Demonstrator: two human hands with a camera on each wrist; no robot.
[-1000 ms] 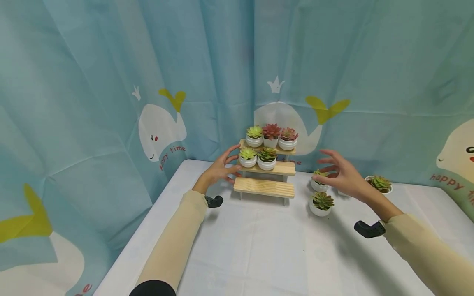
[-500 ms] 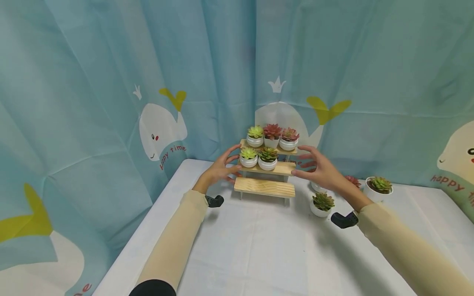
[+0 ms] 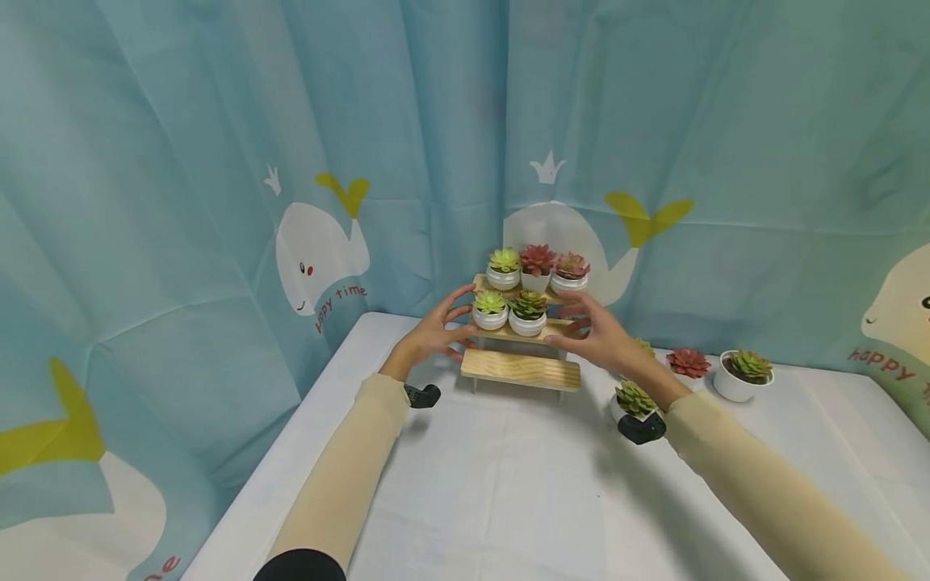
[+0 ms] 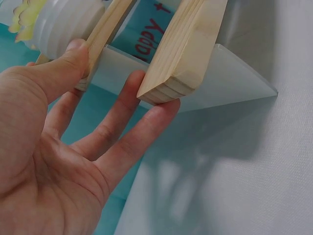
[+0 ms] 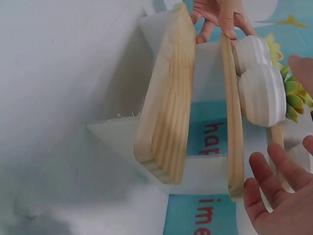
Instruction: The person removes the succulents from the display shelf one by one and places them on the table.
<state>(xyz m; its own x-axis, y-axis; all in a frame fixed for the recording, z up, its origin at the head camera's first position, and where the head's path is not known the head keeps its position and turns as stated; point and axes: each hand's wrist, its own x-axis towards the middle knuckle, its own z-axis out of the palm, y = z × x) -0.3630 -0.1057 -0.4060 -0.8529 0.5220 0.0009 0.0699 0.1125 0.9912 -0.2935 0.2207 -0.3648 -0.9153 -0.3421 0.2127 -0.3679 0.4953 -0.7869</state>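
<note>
A three-tier wooden plant stand with pale translucent legs holds several small potted succulents. My left hand is at its left end with fingers spread. In the left wrist view, the thumb touches the end of the middle shelf, and two fingertips touch the lower shelf. At the stand's right end, my right hand has loosely bent, separated fingers around nothing visible. The right wrist view has these fingers near the middle shelf's end; contact cannot be told. The middle tier bears a lime-green succulent and a darker green one.
On the top tier are a light green succulent, a red one and a pink one. More pots stand right on the white-covered table, including a red succulent and a green one. A blue curtain hangs behind.
My right hand has moved left from above the loose pots to the right end of the stand. The left hand has stayed at the left end.
</note>
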